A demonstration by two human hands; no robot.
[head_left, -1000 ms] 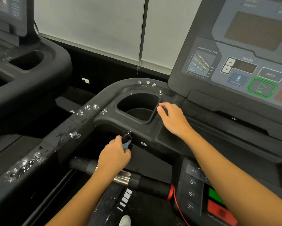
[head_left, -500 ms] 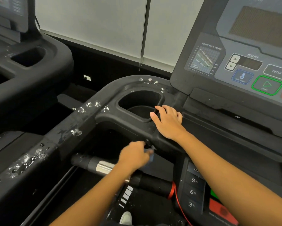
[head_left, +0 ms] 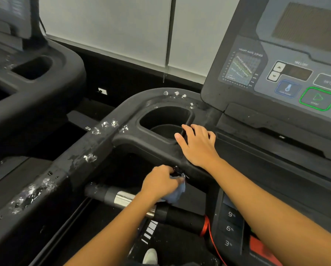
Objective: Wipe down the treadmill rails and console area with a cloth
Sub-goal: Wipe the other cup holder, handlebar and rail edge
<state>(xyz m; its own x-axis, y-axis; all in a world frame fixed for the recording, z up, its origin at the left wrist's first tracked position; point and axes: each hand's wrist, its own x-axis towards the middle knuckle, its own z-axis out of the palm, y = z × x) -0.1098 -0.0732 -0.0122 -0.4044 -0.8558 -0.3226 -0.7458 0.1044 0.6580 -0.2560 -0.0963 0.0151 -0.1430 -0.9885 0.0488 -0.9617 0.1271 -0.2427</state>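
The left hand (head_left: 160,181) is bunched around a small blue-grey cloth (head_left: 177,192), fingers curled in and pinching it, knuckles up. It holds the cloth against the underside of the black console ledge (head_left: 157,144), just above the front handlebar (head_left: 180,215). A loose fold of the cloth hangs below the hand, beside the handlebar's chrome sensor band (head_left: 122,197). Something small and dark sits at the fingertips where cloth meets ledge; it may be a clip or a fitting, but the view is too blurred to tell.

The right hand (head_left: 197,144) lies palm down on top of the same ledge, fingers straight and slightly spread, their tips reaching the near rim of the cup holder (head_left: 164,120). It holds nothing.

The curved left rail (head_left: 80,162) runs from the cup holder down toward the lower left corner. White foamy spots (head_left: 32,192) dot it in several patches, with more around the far rim of the cup holder.

To the right rises the console (head_left: 243,31), with a heart rate chart (head_left: 241,68) and a green-ringed start button (head_left: 317,98). Below the right forearm, keys (head_left: 230,228) marked 9, 6 and 3 sit in a column, and a red cord (head_left: 205,225) loops off the handlebar. A white shoe (head_left: 150,256) shows at the bottom edge. A second treadmill (head_left: 65,77) stands to the left, and pale blinds (head_left: 107,25) hang behind.
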